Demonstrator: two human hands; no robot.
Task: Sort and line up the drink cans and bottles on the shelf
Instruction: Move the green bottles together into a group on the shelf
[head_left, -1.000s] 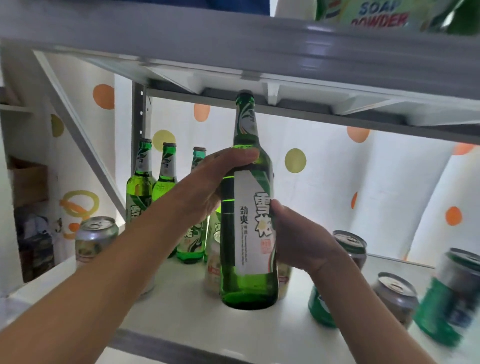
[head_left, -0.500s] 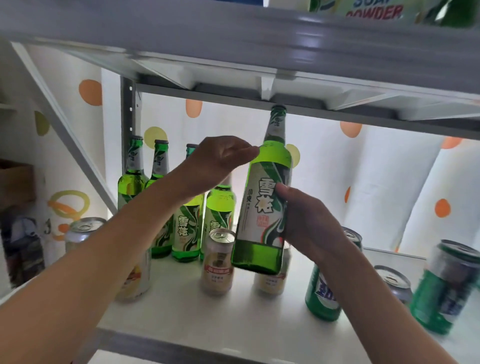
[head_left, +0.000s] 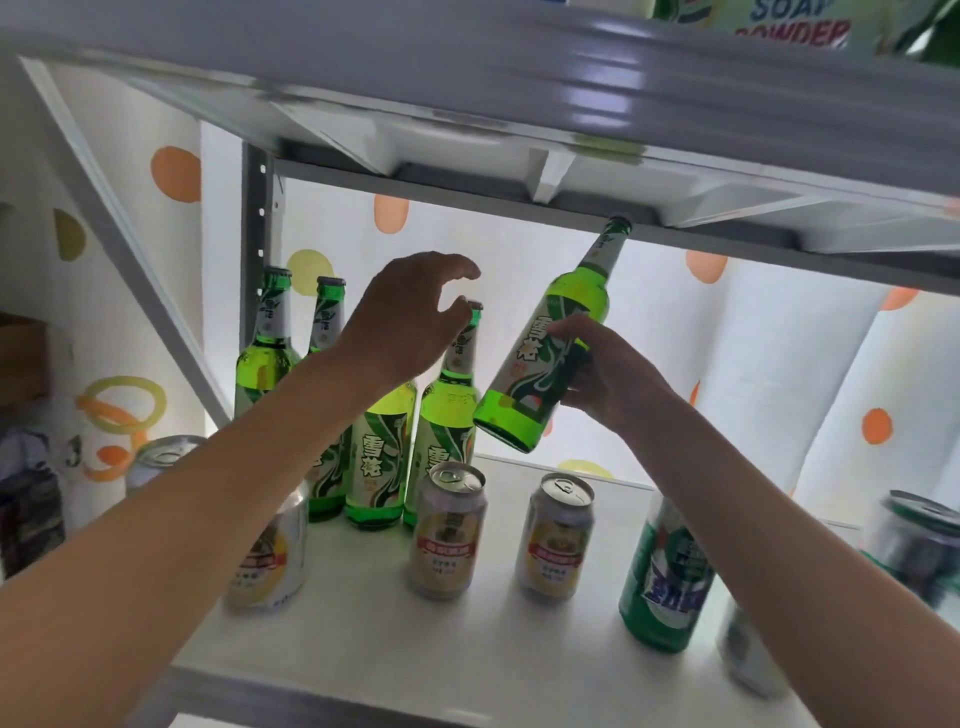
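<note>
bottle (head_left: 545, 358) tilted, cap at upper shelf (head_left: 519, 93)

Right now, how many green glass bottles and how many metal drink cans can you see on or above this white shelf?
Green glass bottles: 5, one held tilted by the right hand
Metal drink cans: 6
Total: 11

Backlit white curtain (head_left: 753, 364) (orange and yellow dots) behind a grey metal rack (head_left: 257, 218)

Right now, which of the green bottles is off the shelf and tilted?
The tilted green bottle gripped by the right hand, cap near the upper shelf's underside. The other green bottles stand upright at the back left.
</note>
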